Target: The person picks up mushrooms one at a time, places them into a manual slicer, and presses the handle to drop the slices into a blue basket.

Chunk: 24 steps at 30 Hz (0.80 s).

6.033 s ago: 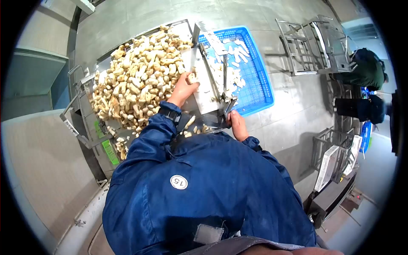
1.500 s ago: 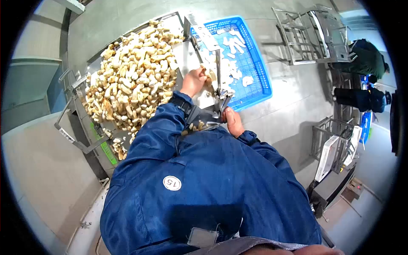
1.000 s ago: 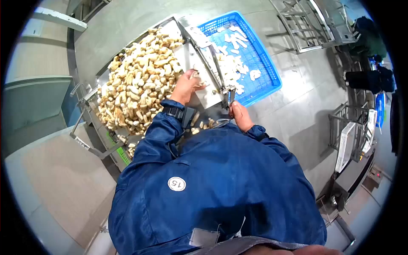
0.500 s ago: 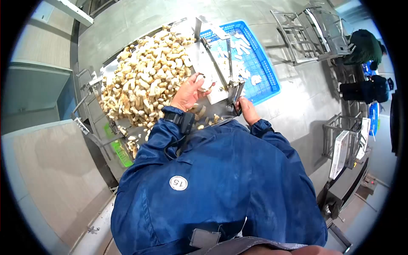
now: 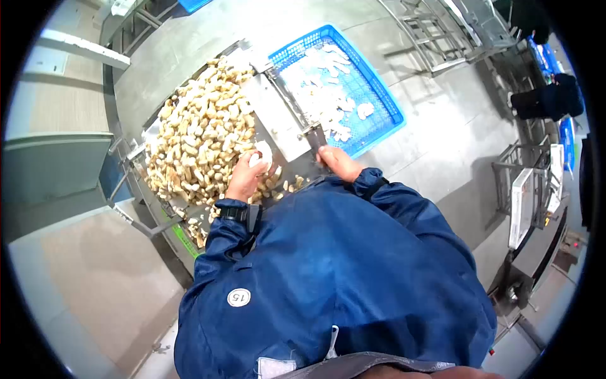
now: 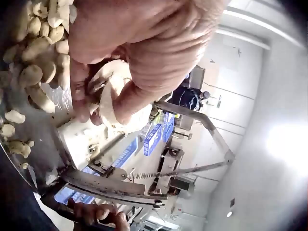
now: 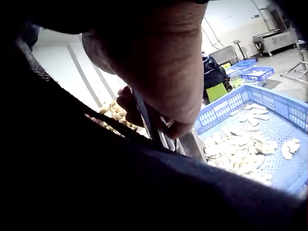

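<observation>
In the head view my left hand (image 5: 245, 177) grips a pale, thick mushroom (image 5: 264, 153) between the mushroom pile and a white cutting board (image 5: 278, 117). The left wrist view shows the thumb and fingers around this mushroom (image 6: 113, 91), its cut face partly covered. My right hand (image 5: 341, 163) holds the dark handle (image 5: 315, 138) of a hinged blade cutter along the board's right edge. Its long metal blade (image 6: 110, 187) and a spring (image 6: 154, 176) appear in the left wrist view. Pale mushroom slices (image 7: 240, 151) lie just beyond the blade.
A large heap of whole mushrooms (image 5: 202, 132) covers the table's left side. A blue crate (image 5: 379, 104) with slices stands right of the cutter. Loose pieces (image 5: 293, 184) lie near the front edge. Metal racks (image 5: 435, 38) and a person (image 5: 548, 98) are farther right.
My left hand has drawn the mushroom leftward, off the board's near end. The blade lies closer along the board's edge than before. Over six seconds, a curved slice has appeared at the crate's right.
</observation>
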Motion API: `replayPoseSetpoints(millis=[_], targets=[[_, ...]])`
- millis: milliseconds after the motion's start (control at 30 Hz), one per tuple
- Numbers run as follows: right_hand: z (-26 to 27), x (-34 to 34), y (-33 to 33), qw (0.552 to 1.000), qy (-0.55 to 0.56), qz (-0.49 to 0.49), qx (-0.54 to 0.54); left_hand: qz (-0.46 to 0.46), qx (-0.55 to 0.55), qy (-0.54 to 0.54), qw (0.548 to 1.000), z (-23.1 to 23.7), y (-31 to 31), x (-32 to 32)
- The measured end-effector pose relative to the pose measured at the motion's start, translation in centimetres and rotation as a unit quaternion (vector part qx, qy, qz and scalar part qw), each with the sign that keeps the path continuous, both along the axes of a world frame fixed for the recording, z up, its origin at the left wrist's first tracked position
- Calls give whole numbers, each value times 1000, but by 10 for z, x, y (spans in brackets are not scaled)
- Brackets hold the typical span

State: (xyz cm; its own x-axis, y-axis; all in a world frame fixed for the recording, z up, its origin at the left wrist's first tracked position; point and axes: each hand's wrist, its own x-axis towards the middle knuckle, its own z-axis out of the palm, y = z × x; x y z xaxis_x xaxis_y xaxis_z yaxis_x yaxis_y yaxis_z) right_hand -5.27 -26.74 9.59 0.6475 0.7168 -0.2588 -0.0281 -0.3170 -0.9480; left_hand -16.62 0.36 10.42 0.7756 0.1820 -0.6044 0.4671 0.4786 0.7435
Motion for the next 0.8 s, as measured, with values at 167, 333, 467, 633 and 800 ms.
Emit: replayPoseSetpoints(millis=[167, 333, 467, 633, 800], targets=[[-6, 9, -4, 999, 25, 47, -8, 23, 7, 37, 999, 43, -10, 15], [0, 23, -7, 995, 28, 88, 24, 15, 187, 116, 975, 43, -3, 0], [3, 27, -5, 990, 63, 124, 30, 66, 302, 203, 929, 44, -6, -26], [0, 38, -11, 967, 175, 125, 139, 119, 182, 167, 962, 51, -20, -56], [-33, 83, -34, 930, 292, -160, 156, 114, 156, 196, 962, 45, -33, -74]])
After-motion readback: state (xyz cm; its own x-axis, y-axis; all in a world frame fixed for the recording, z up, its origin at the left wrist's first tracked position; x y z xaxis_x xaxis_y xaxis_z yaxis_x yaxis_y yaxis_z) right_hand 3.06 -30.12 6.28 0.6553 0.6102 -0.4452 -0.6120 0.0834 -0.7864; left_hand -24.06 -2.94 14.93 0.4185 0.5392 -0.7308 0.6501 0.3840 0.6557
